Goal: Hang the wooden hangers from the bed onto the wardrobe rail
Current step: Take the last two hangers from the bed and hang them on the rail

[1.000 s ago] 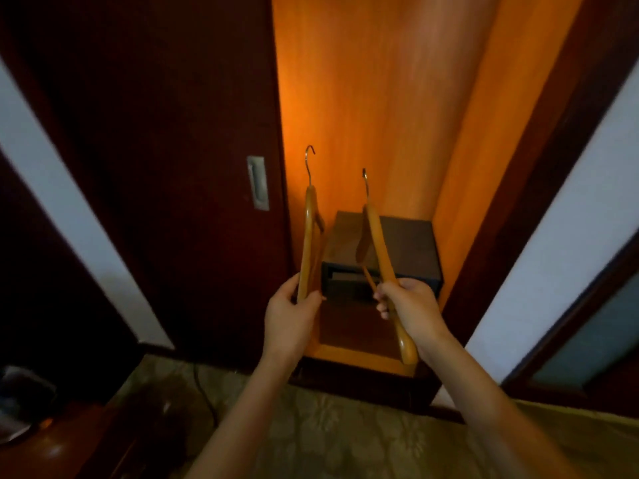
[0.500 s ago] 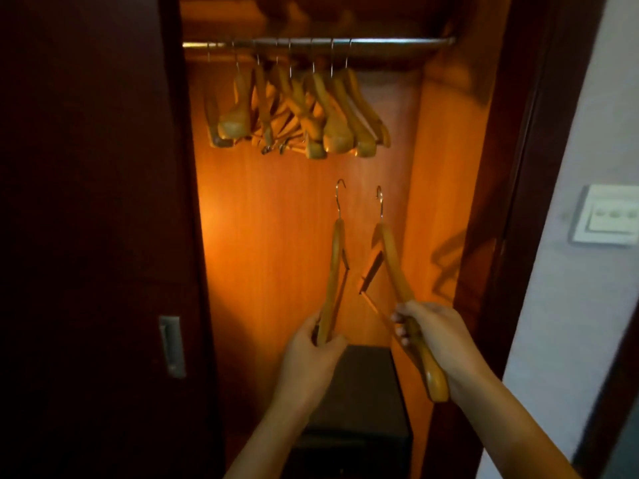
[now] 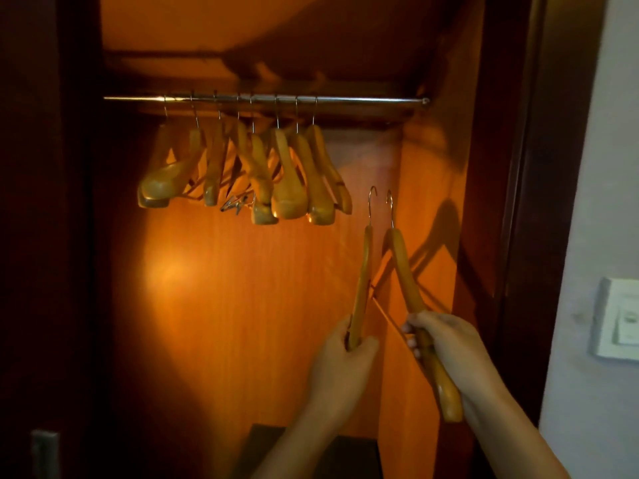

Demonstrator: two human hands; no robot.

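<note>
My left hand (image 3: 340, 361) grips one wooden hanger (image 3: 362, 271) by its lower arm, hook pointing up. My right hand (image 3: 449, 347) grips a second wooden hanger (image 3: 403, 267) the same way, its hook close beside the first. Both hooks sit well below the metal wardrobe rail (image 3: 363, 100), under its bare right stretch. Several wooden hangers (image 3: 287, 174) hang bunched on the rail's left and middle part.
The open wardrobe has an orange-lit back wall (image 3: 242, 288). A dark sliding door (image 3: 45, 236) with a metal handle (image 3: 45, 451) stands at the left. A dark box (image 3: 345, 451) sits on the wardrobe floor. On the white wall at right is a switch plate (image 3: 619, 319).
My view has tilted upward from the wardrobe floor to the rail. Both hands have lifted the two hangers and shifted them to the right, and their hooks have come closer together.
</note>
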